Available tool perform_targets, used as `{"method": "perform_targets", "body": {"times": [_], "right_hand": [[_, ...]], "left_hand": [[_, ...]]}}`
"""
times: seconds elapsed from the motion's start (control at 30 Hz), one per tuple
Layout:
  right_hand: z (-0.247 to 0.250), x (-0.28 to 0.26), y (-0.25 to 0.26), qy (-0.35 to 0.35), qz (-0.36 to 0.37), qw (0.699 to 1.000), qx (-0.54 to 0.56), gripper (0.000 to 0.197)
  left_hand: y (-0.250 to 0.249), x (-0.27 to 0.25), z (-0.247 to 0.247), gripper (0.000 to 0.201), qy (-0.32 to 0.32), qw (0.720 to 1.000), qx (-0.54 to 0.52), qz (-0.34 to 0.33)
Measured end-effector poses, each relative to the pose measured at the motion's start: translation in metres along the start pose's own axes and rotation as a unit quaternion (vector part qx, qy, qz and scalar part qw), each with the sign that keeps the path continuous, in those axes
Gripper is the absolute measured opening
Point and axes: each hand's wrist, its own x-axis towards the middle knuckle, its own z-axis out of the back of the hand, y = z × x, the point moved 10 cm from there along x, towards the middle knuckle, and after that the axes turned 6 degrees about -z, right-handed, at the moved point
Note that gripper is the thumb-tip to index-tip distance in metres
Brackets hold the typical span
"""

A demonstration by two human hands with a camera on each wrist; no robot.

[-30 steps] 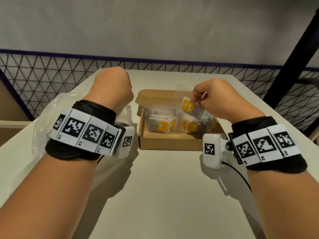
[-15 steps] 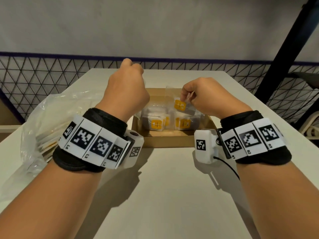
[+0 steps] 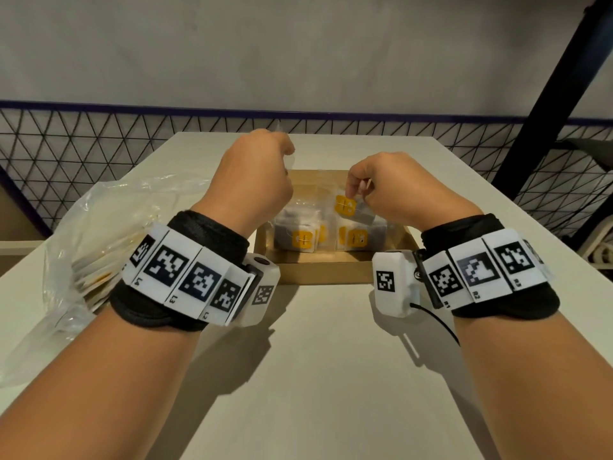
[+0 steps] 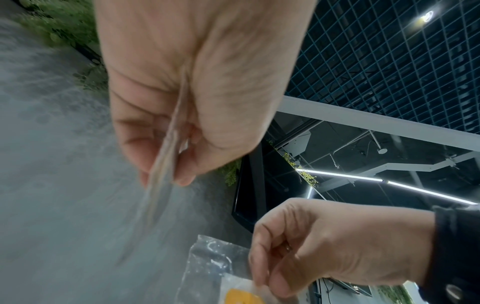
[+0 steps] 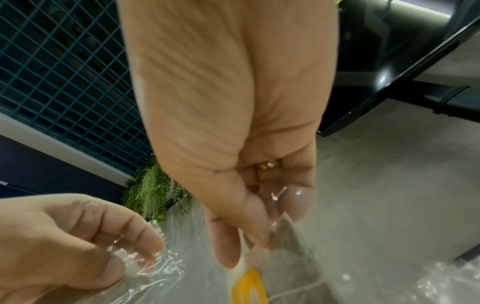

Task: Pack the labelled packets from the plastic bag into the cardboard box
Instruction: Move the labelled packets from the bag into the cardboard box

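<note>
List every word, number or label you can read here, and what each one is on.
"L4", "L3", "L2": under the square markers on the left wristband.
"R1", "R2", "R3": under the markers on the right wristband.
Yellow labels on the packets in the cardboard box: print too small to read.

Pale table [image 3: 298,376], grey wall [image 3: 298,44], black wire mesh fence [image 3: 83,134]

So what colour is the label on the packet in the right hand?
Yellow-orange label on a clear packet, pinched by the right hand; clearest in the head view.
</note>
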Motion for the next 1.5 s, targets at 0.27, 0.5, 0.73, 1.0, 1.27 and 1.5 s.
{"method": "perform_targets", "body": {"times": [0.27,0.5,0.73,1.0,1.27,1.5], "right_hand": [[-0.004,-0.003,-0.014,0.058,-0.023,0.998,-0.014,0.028],[-0.002,-0.002,-0.018,0.067,-0.042,0.997,-0.027,0.030],[-0.025,-0.007,-0.029,0.135,-0.073,0.986,-0.067,0.032],[-0.050,-0.008,-0.037,0.208,-0.096,0.967,-0.115,0.029],[-0.012,0.002,-0.023,0.060,-0.065,0.996,0.009,0.024],[-0.009,0.003,0.003,0.031,0.007,0.990,0.138,0.025]], "left_hand": [[0.002,0.001,0.011,0.024,-0.043,0.998,-0.050,0.010],[0.005,0.003,0.013,0.011,-0.045,0.997,-0.065,0.007],[0.007,0.004,0.010,0.014,-0.033,0.997,-0.066,0.013],[0.013,0.005,0.007,0.019,-0.018,0.989,-0.143,0.033],[0.010,0.003,-0.003,0.052,0.029,0.975,-0.217,0.042],[0.002,0.001,-0.007,0.051,0.047,0.958,-0.281,0.039]]}}
